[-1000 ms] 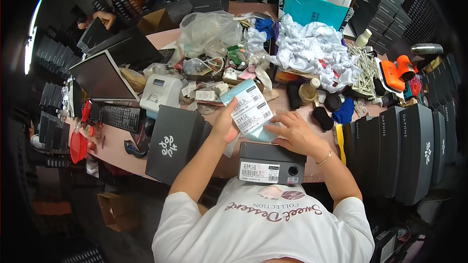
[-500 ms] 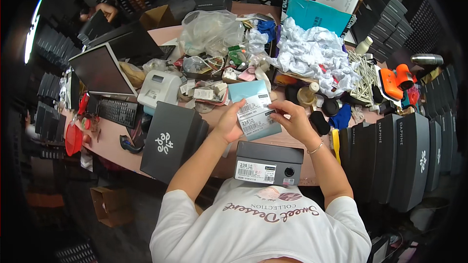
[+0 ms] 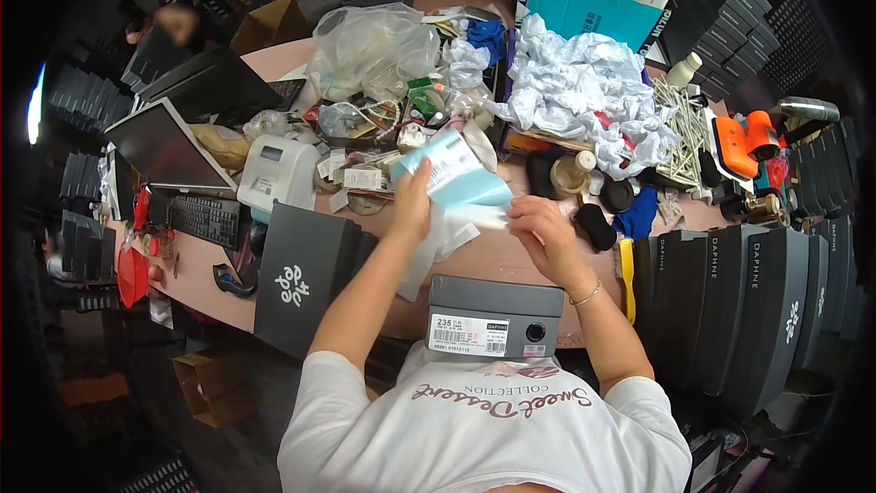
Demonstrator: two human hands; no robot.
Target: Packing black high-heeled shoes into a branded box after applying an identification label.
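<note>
My left hand grips a light-blue sheet of barcode labels, tilted and bent above the table. My right hand is closed in a pinch at the right end of a blurred white label, which stretches beneath the sheet's lower edge. Whether that label is still attached to the sheet cannot be made out. Below my hands, close to my chest, lies a dark grey shoe box with a white barcode label on the side facing me. Thin whitish film hangs or lies under the sheet.
A large grey box stands at left beside a label printer, keyboard and monitor. White crumpled paper fills a box at the back. To the right are a yellow-handled brush, a glass jar and upright shoe boxes.
The sheet has tilted and shifted left with my left hand. My right hand has moved off its face to the lower right, drawing a white label. The view has shifted slightly.
</note>
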